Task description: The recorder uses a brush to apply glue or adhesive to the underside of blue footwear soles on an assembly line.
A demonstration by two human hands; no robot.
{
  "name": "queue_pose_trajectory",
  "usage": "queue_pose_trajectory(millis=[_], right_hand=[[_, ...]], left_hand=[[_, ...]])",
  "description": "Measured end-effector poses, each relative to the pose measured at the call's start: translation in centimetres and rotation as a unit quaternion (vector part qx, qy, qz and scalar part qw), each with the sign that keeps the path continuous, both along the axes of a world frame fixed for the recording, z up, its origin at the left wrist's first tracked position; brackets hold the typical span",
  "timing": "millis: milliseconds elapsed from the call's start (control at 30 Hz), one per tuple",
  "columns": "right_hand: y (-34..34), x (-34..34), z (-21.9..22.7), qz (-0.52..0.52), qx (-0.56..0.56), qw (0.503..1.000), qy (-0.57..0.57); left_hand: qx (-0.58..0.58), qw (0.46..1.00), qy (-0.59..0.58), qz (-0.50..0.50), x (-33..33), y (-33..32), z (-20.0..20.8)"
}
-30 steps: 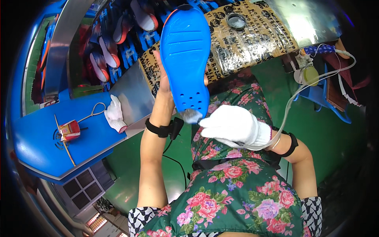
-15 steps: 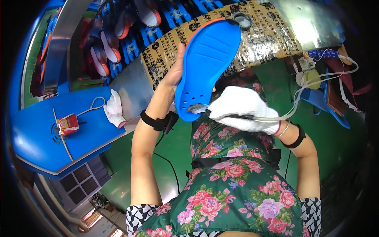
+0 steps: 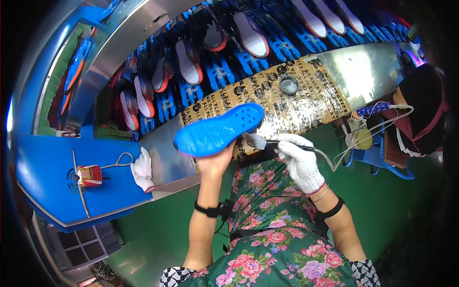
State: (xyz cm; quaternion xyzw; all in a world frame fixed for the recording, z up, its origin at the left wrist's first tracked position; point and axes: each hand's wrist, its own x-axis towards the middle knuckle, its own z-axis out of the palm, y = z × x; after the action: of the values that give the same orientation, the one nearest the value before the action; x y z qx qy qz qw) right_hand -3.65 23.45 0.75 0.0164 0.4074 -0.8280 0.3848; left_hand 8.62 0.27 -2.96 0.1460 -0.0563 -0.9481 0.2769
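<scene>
My bare left hand (image 3: 217, 162) grips a bright blue shoe sole (image 3: 210, 131) from beneath, its fingers mostly hidden under it. The sole lies tilted, its broad toe end to the left and its heel end, with several small holes, to the upper right. Part of its surface looks wet. In a white knit glove, my right hand (image 3: 300, 165) closes around the dark handle of a brush (image 3: 258, 141) with a clear tube running from its back end. The pale bristles are just below the heel end, seemingly apart from it.
A round cup (image 3: 289, 85) stands on the brown-taped work surface (image 3: 320, 103). Beyond it, shoe parts with pale bottoms (image 3: 249, 36) rest on blue holders. On the blue side table (image 3: 52, 172) lie a white glove (image 3: 142, 171) and a red box (image 3: 90, 176). Another person (image 3: 423, 110) is at right.
The sole has turned from nearly upright, heel toward me, to sideways with its heel at the upper right. The brush has come off the heel. More of the rack is in view.
</scene>
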Motion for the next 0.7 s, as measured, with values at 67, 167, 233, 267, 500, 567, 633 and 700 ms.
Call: queue_pose_trajectory(millis=[67, 167, 233, 267, 500, 567, 633, 700], right_hand=[[-0.4, 0.1, -1.1, 0.004, 0.004, 1.000, -0.015], [-1.4, 0.5, -0.5, 0.034, 0.005, 0.999, -0.003], [-1.8, 0.7, -0.4, 0.036, -0.012, 0.999, 0.030], [-1.9, 0.6, -0.2, 0.038, -0.019, 0.998, 0.052], [-1.3, -1.1, 6.8, 0.008, 0.039, 0.949, 0.312], [-1.2, -1.7, 8.1, 0.004, 0.052, 0.924, 0.380], [-1.2, -2.5, 9.3, -0.040, 0.065, 0.807, 0.586], [-1.9, -3.0, 10.4, -0.064, 0.064, 0.767, 0.635]], left_hand=[[-0.033, 0.993, -0.016, -0.111, 3.6, 0.9, 0.7], [0.033, 0.966, -0.005, -0.255, 6.0, 2.4, 0.9], [0.088, 0.950, 0.029, -0.299, 6.9, 2.9, 0.1], [0.093, 0.949, 0.028, -0.300, 6.9, 3.5, -0.3], [0.032, 0.954, 0.108, -0.278, 1.5, 8.6, 3.0], [0.033, 0.949, 0.120, -0.289, 1.4, 9.0, 2.8], [0.003, 0.939, 0.138, -0.316, 1.0, 9.3, 2.9], [-0.041, 0.947, 0.075, -0.309, 0.5, 9.5, 4.2]])
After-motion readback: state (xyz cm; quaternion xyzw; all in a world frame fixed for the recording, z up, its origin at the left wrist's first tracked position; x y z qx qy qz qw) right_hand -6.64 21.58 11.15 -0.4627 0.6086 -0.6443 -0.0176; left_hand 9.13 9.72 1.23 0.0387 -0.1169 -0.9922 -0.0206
